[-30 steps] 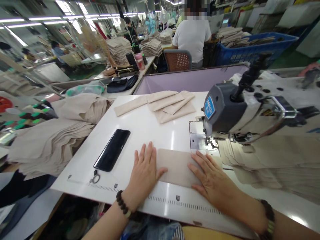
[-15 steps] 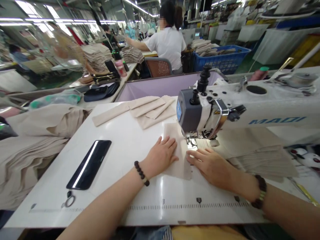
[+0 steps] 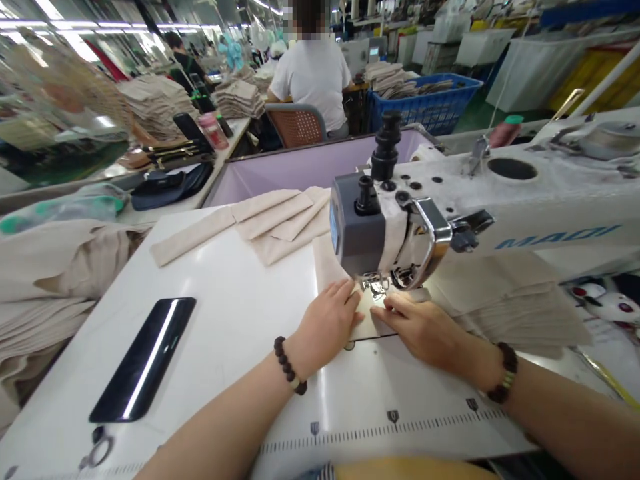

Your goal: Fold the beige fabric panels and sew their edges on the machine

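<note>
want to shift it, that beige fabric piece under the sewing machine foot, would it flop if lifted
The beige fabric piece looks soft and would probably flop, lying flat under the left hand. It seems light and may slide on the glossy white table.

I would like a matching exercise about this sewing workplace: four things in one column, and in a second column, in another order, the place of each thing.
Things:
1. Black smartphone
2. Blue plastic crate
3. Left hand
4. Beige fabric strips

Places:
A. Far back, beyond the lilac panel
B. Lying flat on the white table, left of both hands
C. Piled on each other, left of the sewing machine head
D. On beige fabric, beside the presser foot

Right pairs: 1-B, 2-A, 3-D, 4-C
</note>
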A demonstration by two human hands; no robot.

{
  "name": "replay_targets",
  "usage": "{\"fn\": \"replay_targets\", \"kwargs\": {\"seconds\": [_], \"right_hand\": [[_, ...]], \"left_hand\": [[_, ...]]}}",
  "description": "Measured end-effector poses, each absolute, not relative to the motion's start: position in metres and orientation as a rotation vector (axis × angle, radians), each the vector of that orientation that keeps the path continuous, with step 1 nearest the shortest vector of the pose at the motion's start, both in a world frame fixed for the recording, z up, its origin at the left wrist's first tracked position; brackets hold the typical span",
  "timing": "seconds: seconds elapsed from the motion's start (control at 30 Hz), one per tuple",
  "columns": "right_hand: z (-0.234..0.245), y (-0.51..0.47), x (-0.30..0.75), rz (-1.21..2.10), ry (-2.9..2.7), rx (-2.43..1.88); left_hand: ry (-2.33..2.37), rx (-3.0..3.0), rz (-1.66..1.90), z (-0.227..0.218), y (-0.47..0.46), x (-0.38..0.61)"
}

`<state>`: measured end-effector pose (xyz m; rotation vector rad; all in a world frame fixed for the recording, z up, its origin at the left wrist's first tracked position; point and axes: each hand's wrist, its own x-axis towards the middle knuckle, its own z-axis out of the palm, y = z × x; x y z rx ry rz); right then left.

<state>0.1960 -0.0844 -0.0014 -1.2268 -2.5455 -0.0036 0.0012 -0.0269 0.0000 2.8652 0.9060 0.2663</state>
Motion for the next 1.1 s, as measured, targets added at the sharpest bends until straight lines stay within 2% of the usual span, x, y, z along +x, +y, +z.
{"fn": "replay_targets", "kwargs": {"seconds": [0.83,1.1], "right_hand": [[-0.007,-0.084,0.195,-0.059,-2.470,-1.300],[-0.007,-0.086,0.200,0.004,-2.549,-1.115]], "left_hand": [[0.898,2.862,0.321,-0.001,-0.018,0.003],[0.557,2.906,0.185,0.005,-0.033,-0.004]]}}
